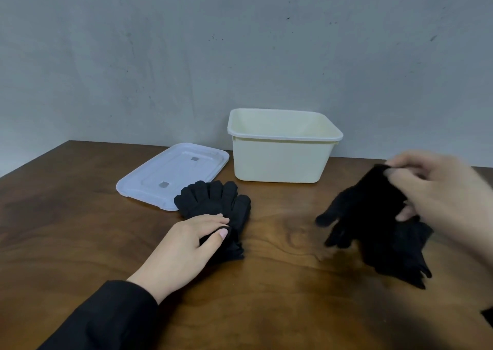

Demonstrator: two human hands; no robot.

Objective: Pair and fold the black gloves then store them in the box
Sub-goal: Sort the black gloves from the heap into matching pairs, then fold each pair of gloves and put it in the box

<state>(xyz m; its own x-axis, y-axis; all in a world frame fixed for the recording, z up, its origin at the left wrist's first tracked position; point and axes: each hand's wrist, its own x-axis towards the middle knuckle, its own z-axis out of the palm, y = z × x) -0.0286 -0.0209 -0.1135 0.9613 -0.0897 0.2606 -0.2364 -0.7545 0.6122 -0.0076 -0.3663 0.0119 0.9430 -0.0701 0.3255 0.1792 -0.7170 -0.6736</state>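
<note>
Grey, scuffed wall behind; dark wooden table [266, 283] in front of us, bearing the following. Item: one cream plastic box [280, 157], open, standing at the back of the table near the wall, nothing visible inside from our angle. Item: one translucent white lid [173, 173], lying flat just left of the box, apart from it. Item: black gloves, first lot [213, 202], lying flat with fingers pointing away from us, their tips overlapping the lid's near corner. Item: black gloves, second lot [373, 221], lifted at the right, blurred, with more black knit bunched beneath it on the table; how many gloves are there we cannot tell. Handling, as we judge it: soft knit, light, limp, not fragile, and likely to slump when lifted by one end, so we would take hold at the cuff and keep the fingers lined up while folding. Our left hand [186, 243], in a black sleeve, rests palm down on the cuff end of the first lot, thumb and fingers pinching the fabric edge. Our right hand [432, 186] is raised above the table, fingers curled, gripping the upper edge of the second lot, which hangs down with its fingers dangling toward the left. Nothing is stored yet.
</note>
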